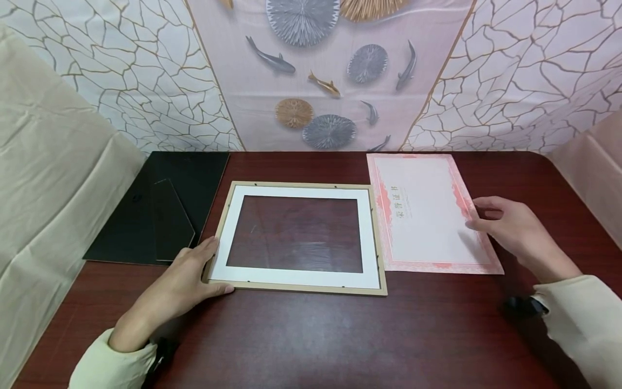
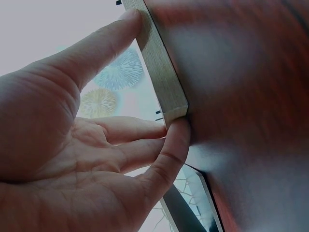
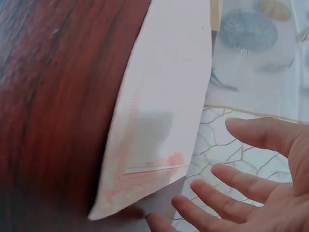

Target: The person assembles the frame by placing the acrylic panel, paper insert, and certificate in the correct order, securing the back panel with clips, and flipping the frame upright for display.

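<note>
A light-wood picture frame (image 1: 384, 278) with a white mat (image 1: 296, 275) inside its border lies flat on the table. My left hand (image 1: 182, 281) holds its near left corner, thumb along the front edge and fingers against the left side; the left wrist view shows the little finger bent at the frame's corner (image 2: 169, 92). To the right lies a pink-bordered certificate (image 1: 423, 216), its left edge meeting the frame's right side. My right hand (image 1: 520, 229) hovers by the certificate's right edge. In the right wrist view its fingers (image 3: 231, 181) are spread, apart from the paper (image 3: 164, 96).
A black backing board (image 1: 126, 216) with a fold-out stand (image 1: 170, 227) lies at the left of the dark red-brown table (image 1: 311, 335). A patterned cloth (image 1: 311, 75) hangs behind the table, and pale cloth (image 1: 53, 162) covers the left side.
</note>
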Motion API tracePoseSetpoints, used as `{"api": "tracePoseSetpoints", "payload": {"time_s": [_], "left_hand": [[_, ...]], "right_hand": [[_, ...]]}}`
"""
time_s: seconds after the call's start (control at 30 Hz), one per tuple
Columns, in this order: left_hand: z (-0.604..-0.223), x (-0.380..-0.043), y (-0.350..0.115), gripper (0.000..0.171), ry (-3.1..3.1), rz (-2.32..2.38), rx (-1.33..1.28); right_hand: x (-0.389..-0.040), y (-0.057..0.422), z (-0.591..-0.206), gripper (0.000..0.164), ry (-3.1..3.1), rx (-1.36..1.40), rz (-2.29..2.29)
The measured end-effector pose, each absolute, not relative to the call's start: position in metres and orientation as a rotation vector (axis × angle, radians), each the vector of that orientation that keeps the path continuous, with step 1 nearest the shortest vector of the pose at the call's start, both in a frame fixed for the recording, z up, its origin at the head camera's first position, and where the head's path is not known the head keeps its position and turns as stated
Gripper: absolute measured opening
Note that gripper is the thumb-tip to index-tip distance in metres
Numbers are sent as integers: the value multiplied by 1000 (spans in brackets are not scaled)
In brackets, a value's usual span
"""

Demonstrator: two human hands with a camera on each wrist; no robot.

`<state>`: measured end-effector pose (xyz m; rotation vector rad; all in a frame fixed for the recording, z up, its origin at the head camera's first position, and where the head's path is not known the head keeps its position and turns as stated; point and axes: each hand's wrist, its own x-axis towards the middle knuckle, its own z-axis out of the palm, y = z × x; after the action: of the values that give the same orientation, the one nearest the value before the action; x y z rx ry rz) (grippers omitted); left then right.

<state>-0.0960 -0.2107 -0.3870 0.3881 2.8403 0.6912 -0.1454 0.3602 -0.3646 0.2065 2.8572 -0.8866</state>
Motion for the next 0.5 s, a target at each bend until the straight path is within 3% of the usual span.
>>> {"api": "tracePoseSetpoints", "payload": {"time_s": [0.5], "left_hand": [[-386,-96,-211,94,2841,684,387]], "right_hand": [[-153,371,-374,68,2697,350,-1199]]}}
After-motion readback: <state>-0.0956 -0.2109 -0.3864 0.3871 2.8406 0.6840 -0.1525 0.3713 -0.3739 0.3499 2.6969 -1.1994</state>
